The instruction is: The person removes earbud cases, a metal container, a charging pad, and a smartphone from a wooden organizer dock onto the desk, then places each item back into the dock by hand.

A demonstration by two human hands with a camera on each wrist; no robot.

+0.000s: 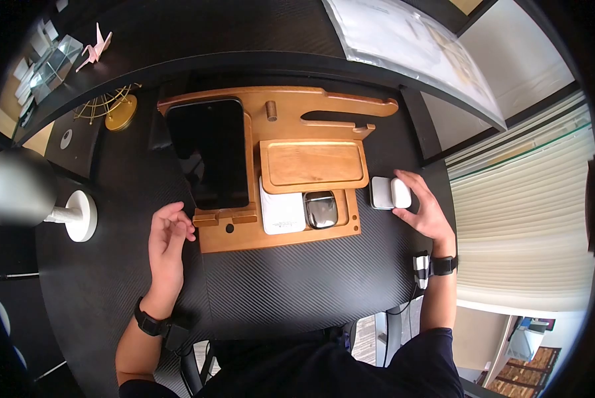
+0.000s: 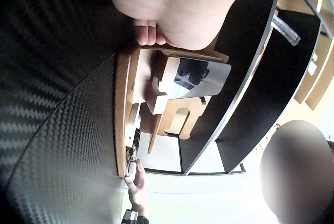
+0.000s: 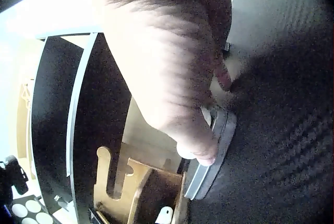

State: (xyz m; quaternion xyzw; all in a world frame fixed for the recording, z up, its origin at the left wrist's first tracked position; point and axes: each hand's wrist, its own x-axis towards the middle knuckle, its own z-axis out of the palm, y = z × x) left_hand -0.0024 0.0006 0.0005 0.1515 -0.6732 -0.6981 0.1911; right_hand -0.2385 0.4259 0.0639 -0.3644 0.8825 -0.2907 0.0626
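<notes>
A wooden desk organiser [image 1: 277, 239] stands on the black desk [image 1: 297, 285]. A dark phone [image 1: 208, 152] leans in its left slot. Its front tray holds a white flat item [image 1: 282, 212] and a grey glossy case [image 1: 321, 209]. Just right of the organiser lies a square grey-edged pad [image 1: 379, 193] with a small white case [image 1: 399, 191] on it. My right hand [image 1: 409, 198] grips that white case between thumb and fingers; the right wrist view shows its fingertips [image 3: 201, 153] at the pad [image 3: 216, 151]. My left hand [image 1: 181, 222] lies relaxed at the organiser's front left corner, holding nothing.
At the desk's left stand a lamp with a silver ball [image 1: 15, 186] and a white base [image 1: 82, 215]. Behind it are a gold wire ornament [image 1: 115, 109] and a pink paper crane [image 1: 97, 46]. Sleeved papers [image 1: 410, 53] lie on the raised shelf. A radiator-like ribbed panel [image 1: 516, 219] is at right.
</notes>
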